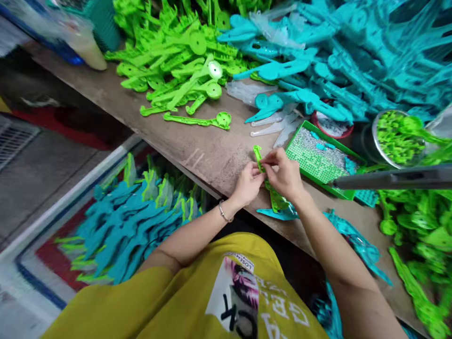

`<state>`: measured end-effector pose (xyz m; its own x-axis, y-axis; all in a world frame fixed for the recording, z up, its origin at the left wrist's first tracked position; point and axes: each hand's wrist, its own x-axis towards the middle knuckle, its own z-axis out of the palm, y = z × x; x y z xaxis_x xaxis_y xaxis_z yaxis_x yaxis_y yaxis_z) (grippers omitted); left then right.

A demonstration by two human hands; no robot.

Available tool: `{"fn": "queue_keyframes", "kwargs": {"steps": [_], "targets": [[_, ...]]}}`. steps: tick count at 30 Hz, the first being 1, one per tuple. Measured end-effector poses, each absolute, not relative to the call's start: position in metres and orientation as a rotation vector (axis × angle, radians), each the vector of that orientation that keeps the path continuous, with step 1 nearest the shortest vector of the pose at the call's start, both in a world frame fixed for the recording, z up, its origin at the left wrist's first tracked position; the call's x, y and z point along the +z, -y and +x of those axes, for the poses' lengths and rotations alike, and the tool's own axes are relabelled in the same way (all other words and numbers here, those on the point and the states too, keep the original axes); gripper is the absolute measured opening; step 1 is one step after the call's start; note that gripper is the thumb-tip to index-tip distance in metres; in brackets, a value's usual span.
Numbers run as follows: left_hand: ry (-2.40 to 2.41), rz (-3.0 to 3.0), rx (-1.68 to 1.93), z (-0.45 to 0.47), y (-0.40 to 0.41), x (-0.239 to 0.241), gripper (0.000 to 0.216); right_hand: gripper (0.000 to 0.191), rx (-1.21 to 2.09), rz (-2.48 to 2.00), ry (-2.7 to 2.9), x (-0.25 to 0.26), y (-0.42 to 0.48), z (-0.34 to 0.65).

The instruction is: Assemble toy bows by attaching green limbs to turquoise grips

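Near the table's front edge, my left hand (250, 182) and my right hand (283, 173) meet on a lime-green plastic arm (257, 153) with a hooked tip. Fingers of both hands are pinched around its middle, and its lower end shows below them. Whether a small part sits between the fingertips is hidden. Just under the hands lies a turquoise plastic piece (278, 214), partly covered by the green arm. Right of my right hand stands a green perforated basket (304, 162) holding small metal bits and a few turquoise pieces.
Piles of green arms (176, 61) and turquoise parts (339, 61) cover the table's back. A metal pot (376, 136) of small green pieces and a red bowl (348, 132) stand at right. A dark bar (395, 178) juts in. Stacked turquoise-and-green assemblies (130, 221) lie below left.
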<state>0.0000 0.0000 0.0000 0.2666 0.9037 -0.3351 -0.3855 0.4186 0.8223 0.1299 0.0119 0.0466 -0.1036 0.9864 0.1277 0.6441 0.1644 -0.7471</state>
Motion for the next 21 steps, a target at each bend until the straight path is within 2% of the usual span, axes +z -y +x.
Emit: {"fn": "queue_keyframes", "kwargs": {"steps": [13, 21], "targets": [[-0.897, 0.665, 0.944, 0.000, 0.001, 0.004, 0.028, 0.015, 0.671, -1.591, 1.793, 0.054, -0.014, 0.130], [-0.884, 0.653, 0.989, 0.001, 0.001, 0.001, 0.025, 0.009, 0.506, -1.636, 1.857, 0.043, -0.010, 0.124]]}}
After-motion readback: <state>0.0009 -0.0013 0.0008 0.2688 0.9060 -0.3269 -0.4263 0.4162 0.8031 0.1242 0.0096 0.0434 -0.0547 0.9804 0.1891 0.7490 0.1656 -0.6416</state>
